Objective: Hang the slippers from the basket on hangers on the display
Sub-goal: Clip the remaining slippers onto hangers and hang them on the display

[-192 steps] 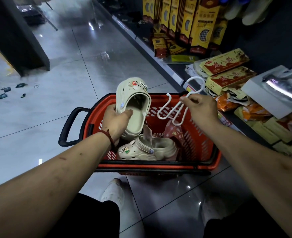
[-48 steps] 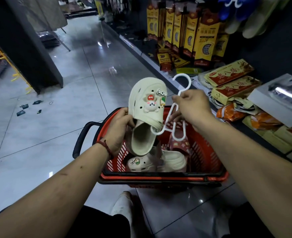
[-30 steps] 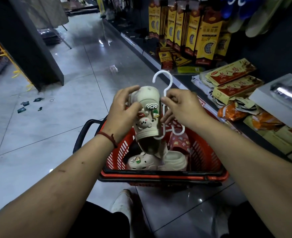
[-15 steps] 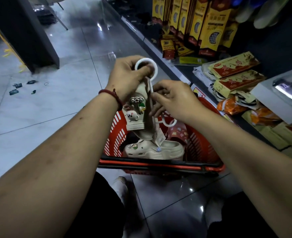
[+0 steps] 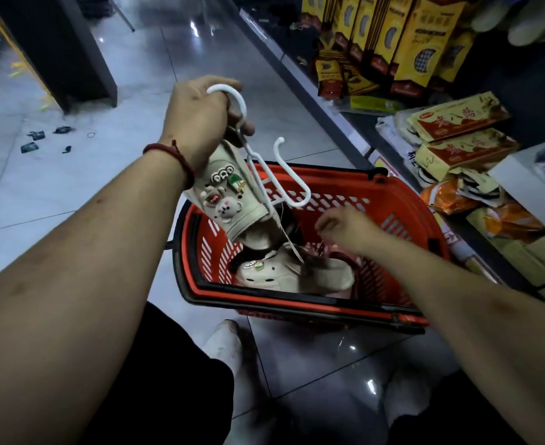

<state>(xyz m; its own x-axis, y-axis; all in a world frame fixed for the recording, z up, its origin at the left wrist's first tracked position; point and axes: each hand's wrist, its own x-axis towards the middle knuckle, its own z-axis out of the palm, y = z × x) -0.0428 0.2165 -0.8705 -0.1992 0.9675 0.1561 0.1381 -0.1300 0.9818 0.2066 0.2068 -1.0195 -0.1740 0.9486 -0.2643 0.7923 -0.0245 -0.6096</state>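
Observation:
My left hand (image 5: 200, 120) grips the hook of a white plastic hanger (image 5: 276, 178) above the red basket (image 5: 393, 200). A cream clog slipper (image 5: 229, 200) with small charms hangs toe-down on one prong of that hanger; the other prong is bare. My right hand (image 5: 345, 229) is low over the basket with curled fingers and holds nothing. A second cream slipper (image 5: 284, 274) lies in the basket bottom, beside a pinkish item partly hidden under my right wrist.
The basket stands on a glossy tiled floor (image 5: 72, 194) by my feet. A low shelf (image 5: 457, 146) on the right carries yellow and red packets and boxes. Pale slippers (image 5: 527, 24) hang at the top right. A dark pillar (image 5: 72, 53) stands at the far left.
My right hand has let go of the hanger and dropped toward the basket. My left hand now carries hanger and slipper alone, and one hanger prong has swung free.

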